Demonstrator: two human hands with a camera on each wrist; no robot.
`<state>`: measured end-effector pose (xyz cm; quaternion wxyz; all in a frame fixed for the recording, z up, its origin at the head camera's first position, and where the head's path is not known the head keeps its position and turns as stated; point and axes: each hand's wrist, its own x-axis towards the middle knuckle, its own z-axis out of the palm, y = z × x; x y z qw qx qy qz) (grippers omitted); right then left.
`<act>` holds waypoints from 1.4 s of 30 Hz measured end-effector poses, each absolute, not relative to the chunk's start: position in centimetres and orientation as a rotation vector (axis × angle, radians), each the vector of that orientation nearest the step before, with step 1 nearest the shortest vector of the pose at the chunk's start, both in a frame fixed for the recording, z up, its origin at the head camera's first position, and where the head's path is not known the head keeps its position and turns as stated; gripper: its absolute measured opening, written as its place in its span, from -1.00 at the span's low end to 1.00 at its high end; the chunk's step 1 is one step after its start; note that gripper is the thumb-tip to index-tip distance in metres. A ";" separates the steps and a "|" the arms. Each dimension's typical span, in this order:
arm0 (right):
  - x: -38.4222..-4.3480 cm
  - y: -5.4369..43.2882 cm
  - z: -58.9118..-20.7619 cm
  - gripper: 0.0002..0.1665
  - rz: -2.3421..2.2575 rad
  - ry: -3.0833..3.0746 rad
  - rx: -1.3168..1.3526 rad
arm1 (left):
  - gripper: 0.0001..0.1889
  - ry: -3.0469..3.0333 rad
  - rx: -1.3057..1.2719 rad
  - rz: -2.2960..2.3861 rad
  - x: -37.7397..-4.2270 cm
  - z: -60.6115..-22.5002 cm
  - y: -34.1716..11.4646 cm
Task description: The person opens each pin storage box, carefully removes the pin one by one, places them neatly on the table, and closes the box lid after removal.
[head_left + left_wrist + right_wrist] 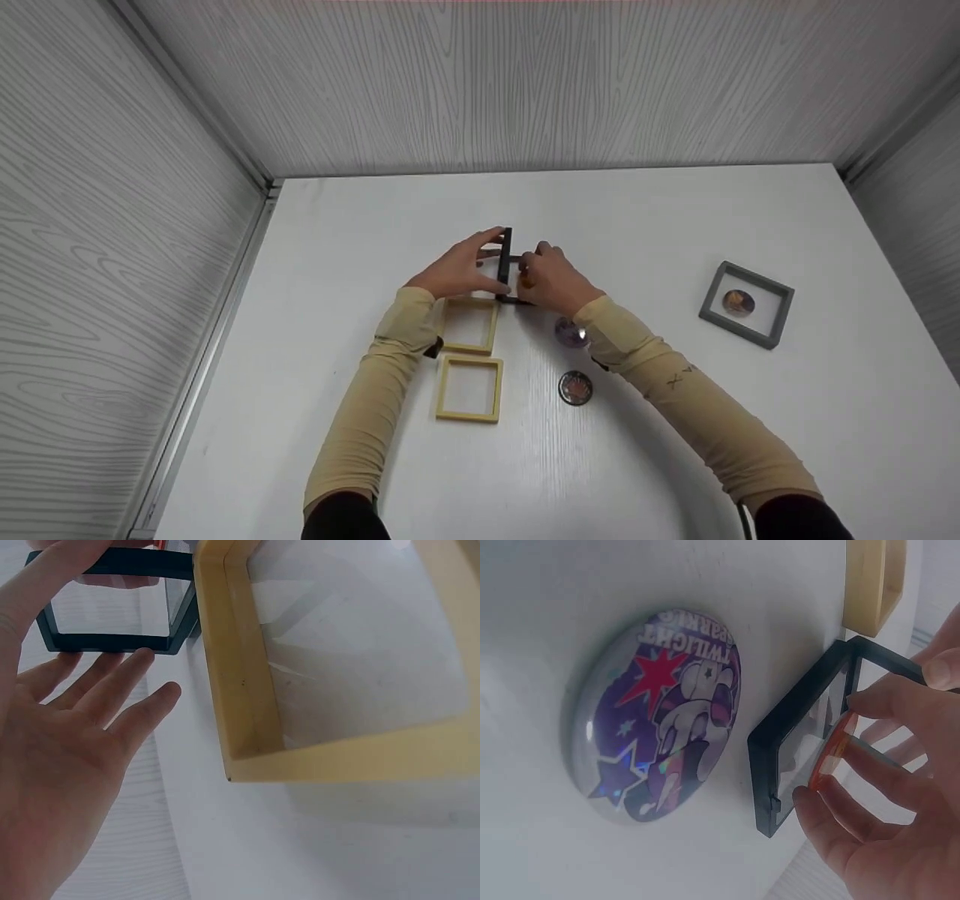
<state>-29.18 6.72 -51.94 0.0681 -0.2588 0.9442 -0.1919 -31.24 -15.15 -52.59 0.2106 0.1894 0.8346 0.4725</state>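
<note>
Standing half upright on the table is a black display frame [505, 262], its two halves swung apart and clear film showing inside. My left hand [454, 271] holds one half by its edges, thumb on one side and fingertips on the other. An orange round badge [832, 750] is pinched between the thumb and fingers of my right hand [556, 279], up against the film of the frame. Close to the right wrist lies a purple badge [660, 712] with a cartoon pony and lettering. Part of the black frame is hidden behind my right hand.
Two yellow frames, one nearer the hands [469, 350] and one lower [469, 417], lie below my left hand. A dark-rimmed badge [575, 388] rests to their right. Farther right lies a grey frame [785, 319] with a badge [739, 302] inside it.
</note>
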 end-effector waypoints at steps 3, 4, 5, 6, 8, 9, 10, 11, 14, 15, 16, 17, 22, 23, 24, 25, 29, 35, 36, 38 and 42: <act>-28.7 7.2 -51.8 -0.62 -0.586 2.840 -0.773 | 0.14 2.319 0.528 1.301 -31.3 -52.6 -15.1; -28.6 7.4 -51.8 -0.62 -0.591 2.842 -0.774 | 0.14 2.321 0.524 1.298 -31.3 -52.6 -15.1; -28.4 7.6 -51.8 -0.62 -0.595 2.844 -0.775 | 0.14 2.324 0.521 1.295 -31.3 -52.6 -15.1; -28.3 7.8 -51.7 -0.63 -0.601 2.847 -0.776 | 0.14 2.328 0.518 1.290 -31.3 -52.6 -15.1; -28.0 8.3 -51.7 -0.62 -0.610 2.851 -0.765 | 0.14 2.335 0.514 1.281 -31.3 -52.6 -15.1; -27.8 8.5 -51.7 -0.61 -0.615 2.845 -0.745 | 0.14 2.338 0.514 1.275 -31.3 -52.6 -15.1; -27.7 8.7 -51.6 -0.59 -0.621 2.835 -0.721 | 0.14 2.340 0.513 1.271 -31.3 -52.6 -15.1; -27.5 8.9 -51.6 -0.58 -0.630 2.823 -0.695 | 0.14 2.341 0.514 1.267 -31.3 -52.5 -15.1; -26.9 9.6 -51.5 -0.51 -0.646 2.776 -0.611 | 0.15 2.347 0.521 1.255 -31.2 -52.5 -15.0; -26.7 9.8 -51.4 -0.49 -0.650 2.763 -0.591 | 0.15 2.349 0.522 1.253 -31.2 -52.5 -15.0; -26.5 10.0 -51.4 -0.48 -0.649 2.755 -0.579 | 0.15 2.349 0.523 1.254 -31.2 -52.4 -15.0; -26.2 10.2 -51.3 -0.48 -0.650 2.749 -0.572 | 0.15 2.345 0.526 1.257 -31.2 -52.4 -15.0; -24.9 11.5 -51.1 -0.53 -0.650 2.762 -0.590 | 0.15 2.325 0.534 1.275 -31.2 -52.4 -15.0; -24.6 11.7 -51.1 -0.54 -0.656 2.764 -0.592 | 0.16 2.323 0.536 1.274 -31.2 -52.4 -15.0; -24.4 11.9 -51.1 -0.55 -0.657 2.765 -0.592 | 0.16 2.327 0.536 1.270 -31.2 -52.5 -15.0; -24.2 12.1 -51.1 -0.55 -0.658 2.765 -0.592 | 0.16 2.331 0.536 1.266 -31.2 -52.5 -15.0; -23.4 12.6 -51.1 -0.50 -0.657 2.744 -0.572 | 0.16 2.339 0.536 1.261 -31.3 -52.6 -15.0; -22.4 13.4 -51.1 -0.52 -0.672 2.731 -0.566 | 0.15 2.343 0.542 1.266 -31.3 -52.6 -14.9; -22.2 13.6 -51.1 -0.52 -0.679 2.731 -0.568 | 0.15 2.344 0.540 1.267 -31.3 -52.6 -14.9; -21.9 13.9 -51.1 -0.51 -0.685 2.732 -0.561 | 0.15 2.344 0.536 1.267 -31.2 -52.5 -14.9; -21.4 14.7 -51.1 -0.48 -0.677 2.739 -0.548 | 0.15 2.329 0.534 1.281 -31.2 -52.5 -14.9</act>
